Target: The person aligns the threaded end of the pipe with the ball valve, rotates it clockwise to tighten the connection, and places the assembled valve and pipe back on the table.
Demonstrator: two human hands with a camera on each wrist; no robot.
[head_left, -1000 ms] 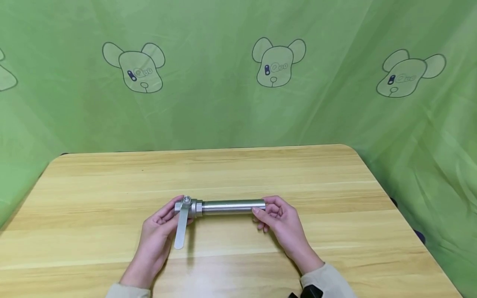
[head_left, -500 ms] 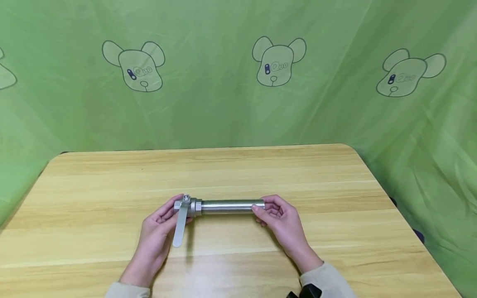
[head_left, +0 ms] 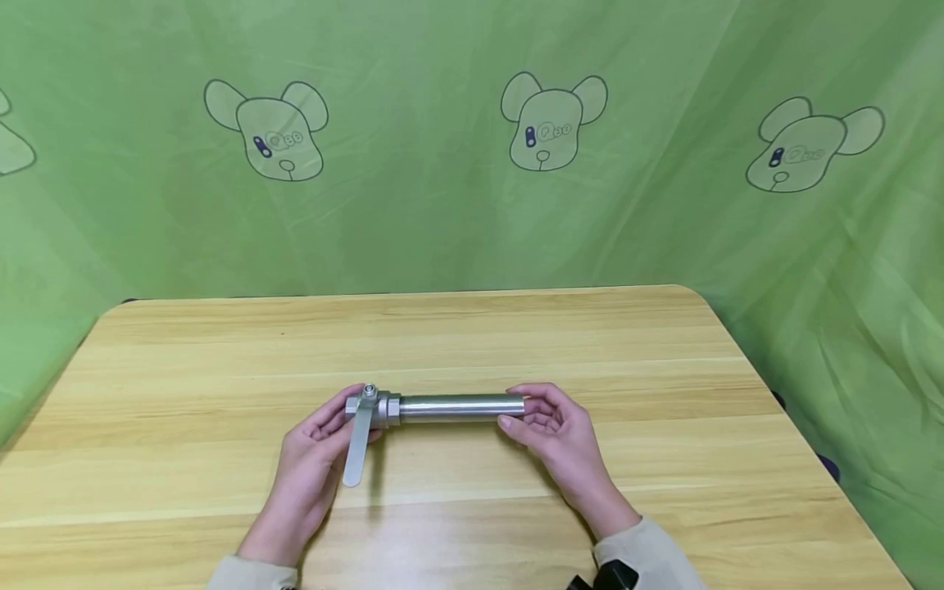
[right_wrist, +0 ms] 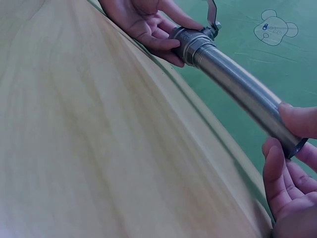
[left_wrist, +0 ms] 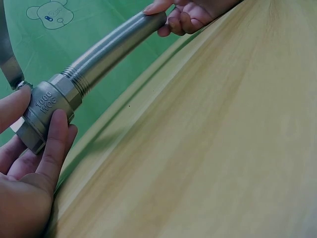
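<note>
My left hand [head_left: 313,459] grips a ball valve [head_left: 379,410] by its body, thumb on one side and fingers on the other. Its flat lever handle [head_left: 357,451] points toward me, and "1000 WOG" stands in raised letters on the body in the left wrist view. A smooth steel pipe [head_left: 460,408] runs rightward from the valve, its threads [left_wrist: 77,79] partly showing at the joint. At the pipe's free end, my right hand [head_left: 564,442] has thumb and forefinger on opposite sides of it, the other fingers curled beyond the end. Valve and pipe are held above the table.
A wood-grain table [head_left: 221,360] with rounded far corners lies below both hands. Behind it and at the sides hangs a green curtain [head_left: 413,213] printed with bear heads. A black device [head_left: 615,575] sits at the right sleeve.
My right thumb has slid down toward the pipe's near edge and the forefinger has reached along its far side, so they stand wider apart. The left hand, valve and pipe stay almost still.
</note>
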